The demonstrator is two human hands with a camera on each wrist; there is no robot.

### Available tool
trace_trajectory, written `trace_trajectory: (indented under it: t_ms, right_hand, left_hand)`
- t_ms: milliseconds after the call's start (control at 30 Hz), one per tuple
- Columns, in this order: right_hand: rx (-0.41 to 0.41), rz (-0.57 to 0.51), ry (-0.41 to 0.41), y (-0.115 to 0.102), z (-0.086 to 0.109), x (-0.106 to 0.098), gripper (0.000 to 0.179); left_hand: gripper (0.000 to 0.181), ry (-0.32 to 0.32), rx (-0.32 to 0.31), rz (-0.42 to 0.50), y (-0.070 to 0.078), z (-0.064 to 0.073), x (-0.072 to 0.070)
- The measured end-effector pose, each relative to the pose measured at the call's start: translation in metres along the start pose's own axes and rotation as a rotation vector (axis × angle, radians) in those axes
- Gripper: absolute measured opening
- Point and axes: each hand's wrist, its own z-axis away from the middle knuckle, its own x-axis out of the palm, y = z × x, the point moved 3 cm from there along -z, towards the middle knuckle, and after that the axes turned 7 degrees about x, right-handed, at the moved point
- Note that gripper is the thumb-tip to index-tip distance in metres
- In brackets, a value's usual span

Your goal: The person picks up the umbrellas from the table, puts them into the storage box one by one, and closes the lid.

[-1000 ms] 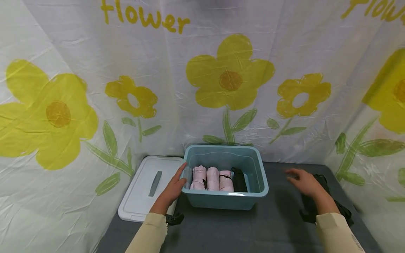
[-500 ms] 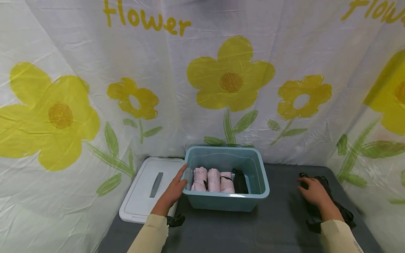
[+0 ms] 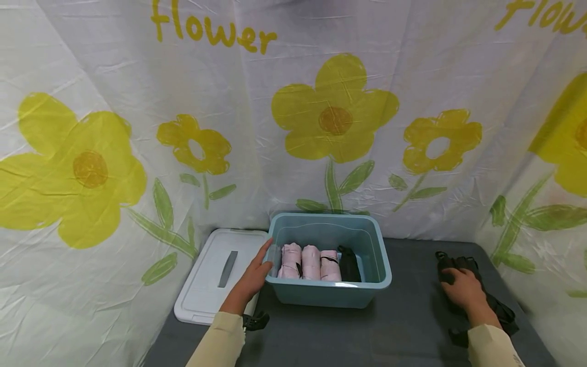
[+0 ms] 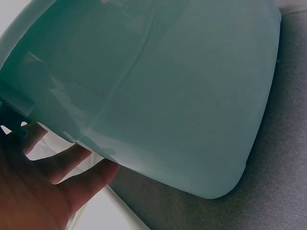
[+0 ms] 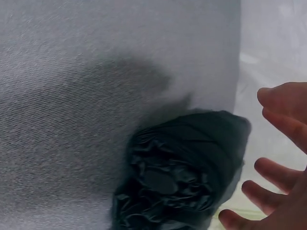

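Note:
My left hand [image 3: 249, 280] rests at the left end of the blue plastic bin [image 3: 321, 295], its fingers lying against the outer wall, as the left wrist view shows. Inside the bin, three pink rolled fabric bundles [image 3: 311, 263] lie side by side with a black rolled bundle [image 3: 349, 265] to their right. My right hand [image 3: 465, 290] hovers over black fabric bundles [image 3: 470, 263] at the table's right side. In the right wrist view its fingers are spread apart beside a dark gathered fabric roll [image 5: 182, 163] and hold nothing.
A white lid [image 3: 194, 290] with a grey handle lies left of the bin on the dark grey table [image 3: 357, 336]. Behind and at both sides hangs a white sheet [image 3: 257, 127] painted with yellow flowers. A black strap piece [image 3: 458, 336] lies near my right sleeve.
My right hand has moved right and down, from beside the black bundles to over them. The left hand stays at the bin's left end, and the bin's contents look the same.

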Motion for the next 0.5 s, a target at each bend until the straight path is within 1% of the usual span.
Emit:
trace_trajectory:
  t_ms: [267,367,500]
  right_hand:
    - [0.036,-0.013,-0.03,0.009,-0.004,0.006,0.057]
    - [0.045,0.01,-0.036,0.011,-0.006,0.008,0.058]
    - [0.053,0.066,-0.063,0.01,-0.008,0.013,0.056]
  left_hand:
    - [0.063,0.01,-0.002,-0.007,-0.002,0.0,0.0]
    - [0.063,0.013,-0.006,-0.011,-0.001,0.0,0.0]
    - [0.063,0.012,-0.013,-0.011,-0.001,0.0,0.0]
